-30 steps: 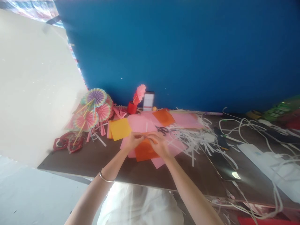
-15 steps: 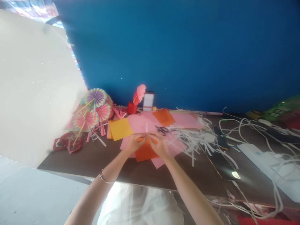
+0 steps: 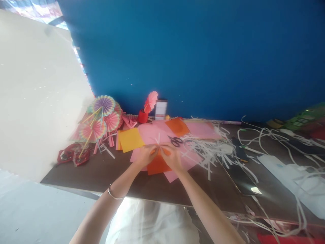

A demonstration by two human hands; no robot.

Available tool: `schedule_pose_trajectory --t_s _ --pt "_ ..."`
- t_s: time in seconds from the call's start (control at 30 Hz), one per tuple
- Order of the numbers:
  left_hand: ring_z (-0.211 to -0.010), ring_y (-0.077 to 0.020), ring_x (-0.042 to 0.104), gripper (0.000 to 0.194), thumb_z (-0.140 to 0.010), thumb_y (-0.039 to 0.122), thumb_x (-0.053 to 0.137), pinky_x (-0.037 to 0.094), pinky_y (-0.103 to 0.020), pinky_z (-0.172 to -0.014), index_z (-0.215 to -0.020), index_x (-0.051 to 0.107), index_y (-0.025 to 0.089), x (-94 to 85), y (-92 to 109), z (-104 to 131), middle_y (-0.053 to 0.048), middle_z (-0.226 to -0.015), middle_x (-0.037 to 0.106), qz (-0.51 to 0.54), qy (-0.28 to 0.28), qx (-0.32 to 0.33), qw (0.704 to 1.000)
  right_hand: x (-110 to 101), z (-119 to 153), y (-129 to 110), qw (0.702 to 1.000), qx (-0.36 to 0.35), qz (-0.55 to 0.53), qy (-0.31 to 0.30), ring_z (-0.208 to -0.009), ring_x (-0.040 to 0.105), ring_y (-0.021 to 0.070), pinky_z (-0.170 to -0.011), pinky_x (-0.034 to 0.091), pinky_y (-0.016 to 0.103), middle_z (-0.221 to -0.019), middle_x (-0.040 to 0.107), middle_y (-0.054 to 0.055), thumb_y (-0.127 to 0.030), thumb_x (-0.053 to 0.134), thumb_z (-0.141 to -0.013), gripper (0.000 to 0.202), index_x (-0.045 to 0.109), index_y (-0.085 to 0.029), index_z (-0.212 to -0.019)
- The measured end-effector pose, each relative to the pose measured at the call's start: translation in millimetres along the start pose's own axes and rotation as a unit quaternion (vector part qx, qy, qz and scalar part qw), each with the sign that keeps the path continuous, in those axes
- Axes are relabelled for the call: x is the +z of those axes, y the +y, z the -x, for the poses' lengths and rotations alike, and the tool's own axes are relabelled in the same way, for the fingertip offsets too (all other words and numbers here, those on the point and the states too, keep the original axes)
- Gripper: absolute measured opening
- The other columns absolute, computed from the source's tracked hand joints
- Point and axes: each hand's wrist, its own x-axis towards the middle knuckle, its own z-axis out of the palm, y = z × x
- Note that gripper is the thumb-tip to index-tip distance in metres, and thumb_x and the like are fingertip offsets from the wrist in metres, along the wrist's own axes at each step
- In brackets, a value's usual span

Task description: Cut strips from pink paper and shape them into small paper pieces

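My left hand (image 3: 149, 154) and my right hand (image 3: 170, 155) meet over the middle of the table, fingertips pinched close together. A thin white paper strip (image 3: 158, 137) rises from between them, its ends poking up past the fingertips; the rest is hidden by my fingers. Directly below lies a square of orange paper (image 3: 158, 166) on top of pink paper sheets (image 3: 191, 162). Black-handled scissors (image 3: 175, 141) rest on the pink paper just beyond my right hand. Yellow paper (image 3: 131, 139) lies to the left of my left hand.
A tangle of white paper strips (image 3: 205, 149) lies to the right, near a dark phone (image 3: 240, 178) and white cables (image 3: 261, 135). Pleated paper fans (image 3: 103, 105) are heaped at the left. A red tape roll (image 3: 143, 117) and a propped phone (image 3: 160, 110) stand by the blue wall.
At my fingertips, the white strip now shows two ends spread apart where one upright piece showed before. Both hands stay in nearly the same place.
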Motion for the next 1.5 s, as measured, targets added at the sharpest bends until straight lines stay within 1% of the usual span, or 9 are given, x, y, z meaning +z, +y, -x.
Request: schedule_pose_trajectory --t_s 0.23,0.43,0.6,0.77,1.03,1.23,1.5 --pt "-0.07 -0.0141 0.061 0.015 -0.078 0.018 0.049 0.046 -0.024 -0.065 -0.077 0.065 0.019 2.0 3.4 -1.2 -0.002 -0.08 0.069 0.068 0.005 -0.033 0.997 0.5 0.0 -1.0 0.999 0.031 -0.023 0.004 -0.082 0.062 0.0187 -0.076 0.052 0.034 -0.088 0.066 0.005 -0.021 0.051 -0.079 0.019 0.068 -0.022 -0.086" --pt "-0.07 -0.0139 0.062 0.016 -0.079 0.02 0.048 0.048 -0.025 -0.068 -0.079 0.064 0.018 1.5 8.4 -1.2 -0.003 -0.081 0.069 0.118 0.016 -0.056 0.991 0.4 -0.9 -2.0 0.999 0.035 -0.038 0.01 -0.082 0.061 0.0183 -0.077 0.051 0.034 -0.088 0.066 0.005 -0.022 0.051 -0.08 0.018 0.068 -0.022 -0.085" --pt "-0.074 -0.0146 0.062 0.017 -0.08 0.023 0.048 0.049 -0.025 -0.067 -0.085 0.063 0.018 -1.4 12.1 -0.5 -0.004 -0.084 0.068 0.152 0.017 -0.068 0.986 1.0 -1.3 0.2 0.998 0.036 -0.051 -0.002 -0.084 0.061 0.0183 -0.078 0.051 0.035 -0.09 0.065 0.005 -0.023 0.05 -0.081 0.019 0.068 -0.022 -0.087" --pt "-0.072 -0.0145 0.062 0.017 -0.081 0.025 0.047 0.049 -0.024 -0.065 -0.081 0.063 0.018 -2.0 10.7 -1.1 -0.004 -0.081 0.067 0.163 0.02 -0.07 0.984 -0.1 -1.4 1.4 0.998 0.033 -0.041 -0.022 -0.087 0.061 0.0186 -0.079 0.051 0.035 -0.092 0.066 0.005 -0.024 0.05 -0.082 0.02 0.069 -0.023 -0.089" --pt "-0.068 -0.0135 0.06 0.013 -0.077 0.021 0.05 0.05 -0.025 -0.068 -0.075 0.063 0.017 1.4 5.4 -1.3 -0.002 -0.076 0.067 0.157 0.027 -0.065 0.985 -0.3 -1.5 1.3 0.998 0.025 -0.03 -0.045 -0.088 0.06 0.0194 -0.08 0.05 0.036 -0.094 0.066 0.005 -0.021 0.049 -0.082 0.021 0.069 -0.024 -0.088" --pt "-0.065 -0.0128 0.06 0.012 -0.074 0.018 0.052 0.049 -0.024 -0.067 -0.074 0.064 0.017 4.7 3.3 -1.8 -0.002 -0.075 0.068 0.139 0.028 -0.066 0.988 1.4 -2.0 4.4 0.998 0.032 -0.046 -0.035 -0.086 0.061 0.0192 -0.079 0.05 0.036 -0.09 0.067 0.005 -0.022 0.052 -0.08 0.018 0.069 -0.023 -0.085" --pt "-0.067 -0.0132 0.061 0.014 -0.074 0.018 0.052 0.049 -0.024 -0.067 -0.079 0.065 0.017 1.3 8.2 -1.9 -0.003 -0.081 0.069 0.155 0.029 -0.073 0.985 1.0 -2.7 2.8 0.994 0.062 -0.089 -0.01 -0.083 0.062 0.0189 -0.077 0.05 0.036 -0.086 0.068 0.005 -0.025 0.052 -0.079 0.016 0.067 -0.021 -0.078"
